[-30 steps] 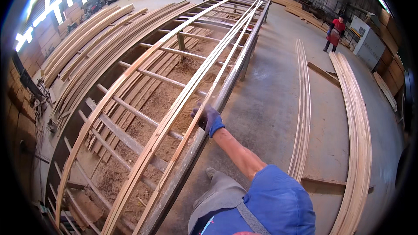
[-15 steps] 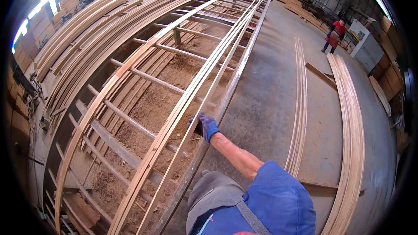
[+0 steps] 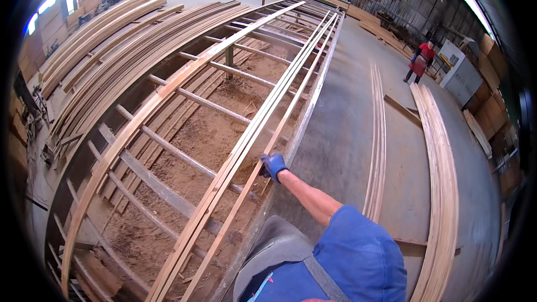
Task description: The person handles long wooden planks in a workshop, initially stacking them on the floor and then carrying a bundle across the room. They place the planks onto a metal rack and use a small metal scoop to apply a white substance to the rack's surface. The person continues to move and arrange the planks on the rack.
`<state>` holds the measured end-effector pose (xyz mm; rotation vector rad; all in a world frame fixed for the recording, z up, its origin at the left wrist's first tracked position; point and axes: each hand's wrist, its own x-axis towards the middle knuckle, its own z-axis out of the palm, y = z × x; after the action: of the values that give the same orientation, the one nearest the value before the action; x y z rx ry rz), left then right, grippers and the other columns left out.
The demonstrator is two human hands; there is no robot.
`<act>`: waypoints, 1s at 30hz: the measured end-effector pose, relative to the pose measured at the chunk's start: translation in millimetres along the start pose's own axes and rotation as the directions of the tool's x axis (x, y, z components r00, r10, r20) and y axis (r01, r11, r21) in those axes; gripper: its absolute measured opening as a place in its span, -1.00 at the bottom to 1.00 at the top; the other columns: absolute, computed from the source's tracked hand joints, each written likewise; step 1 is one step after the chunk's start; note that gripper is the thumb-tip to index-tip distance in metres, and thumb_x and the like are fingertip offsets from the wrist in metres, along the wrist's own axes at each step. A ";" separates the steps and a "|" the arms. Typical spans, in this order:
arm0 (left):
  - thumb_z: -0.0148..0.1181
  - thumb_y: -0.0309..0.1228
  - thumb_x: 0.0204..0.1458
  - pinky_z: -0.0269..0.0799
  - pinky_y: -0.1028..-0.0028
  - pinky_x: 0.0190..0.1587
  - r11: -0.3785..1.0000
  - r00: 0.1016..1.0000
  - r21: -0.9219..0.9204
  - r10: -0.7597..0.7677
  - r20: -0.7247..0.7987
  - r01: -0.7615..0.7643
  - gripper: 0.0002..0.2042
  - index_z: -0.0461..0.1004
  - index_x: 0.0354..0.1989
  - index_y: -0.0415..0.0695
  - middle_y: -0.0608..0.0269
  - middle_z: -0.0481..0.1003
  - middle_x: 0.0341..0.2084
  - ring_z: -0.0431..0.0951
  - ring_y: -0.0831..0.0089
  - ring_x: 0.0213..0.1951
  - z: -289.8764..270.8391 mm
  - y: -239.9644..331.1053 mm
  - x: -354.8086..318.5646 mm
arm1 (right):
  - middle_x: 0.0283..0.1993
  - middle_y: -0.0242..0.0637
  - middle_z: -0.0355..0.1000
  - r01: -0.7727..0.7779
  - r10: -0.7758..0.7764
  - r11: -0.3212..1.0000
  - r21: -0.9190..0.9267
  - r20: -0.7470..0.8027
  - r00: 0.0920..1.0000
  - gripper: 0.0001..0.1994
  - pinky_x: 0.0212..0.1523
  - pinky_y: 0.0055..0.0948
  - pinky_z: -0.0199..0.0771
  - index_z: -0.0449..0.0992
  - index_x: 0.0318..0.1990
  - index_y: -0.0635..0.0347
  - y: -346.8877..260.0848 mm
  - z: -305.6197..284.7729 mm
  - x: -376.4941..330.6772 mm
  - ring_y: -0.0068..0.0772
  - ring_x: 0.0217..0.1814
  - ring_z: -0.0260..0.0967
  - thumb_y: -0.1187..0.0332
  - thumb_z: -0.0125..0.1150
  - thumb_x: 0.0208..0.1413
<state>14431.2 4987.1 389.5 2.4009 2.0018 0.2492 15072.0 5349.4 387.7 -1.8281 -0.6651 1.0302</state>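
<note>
My right hand (image 3: 273, 166), in a blue-purple glove, is closed around the edge of a long thin wooden strip (image 3: 233, 212). That strip lies lengthwise over the rollers of a long metal roller frame (image 3: 238, 117), near its right rail. Just left of it, more narrow strips (image 3: 241, 156) run side by side, a slim gap apart from it near my hand. Farther left, a wider wooden board (image 3: 146, 113) lies along the same rollers. My fingertips are partly hidden behind the strip. My left hand is out of view.
Sawdust (image 3: 184, 145) covers the ground beneath the rollers. Stacked planks (image 3: 134, 61) lie to the left. On the right floor are a thin bundle of strips (image 3: 377, 145) and a thicker stack (image 3: 439, 190). A person in red (image 3: 422, 61) stands at the far right beside a pale cabinet (image 3: 461, 70).
The view has shifted slightly, so the frame and floor stacks appear displaced. My right hand appears a little farther right, still gripping the thin strip.
</note>
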 end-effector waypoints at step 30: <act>0.06 -0.15 0.16 0.48 0.10 -0.24 0.931 0.812 0.121 -0.359 0.460 0.343 -0.63 0.46 0.09 -0.02 -0.09 0.55 -0.28 0.57 0.00 -0.25 -58.9 90.3 99.7 | -0.27 -0.10 0.55 0.029 0.108 0.897 -0.440 0.283 0.953 -0.67 -0.58 -0.23 0.49 0.48 -0.10 0.12 10.9 -32.7 131.5 -0.12 -0.49 0.53 0.11 0.26 0.09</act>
<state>14529.2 5062.2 469.1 1.7998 2.1395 -0.3494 15167.1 5432.2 336.7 -2.0932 -1.1256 1.2787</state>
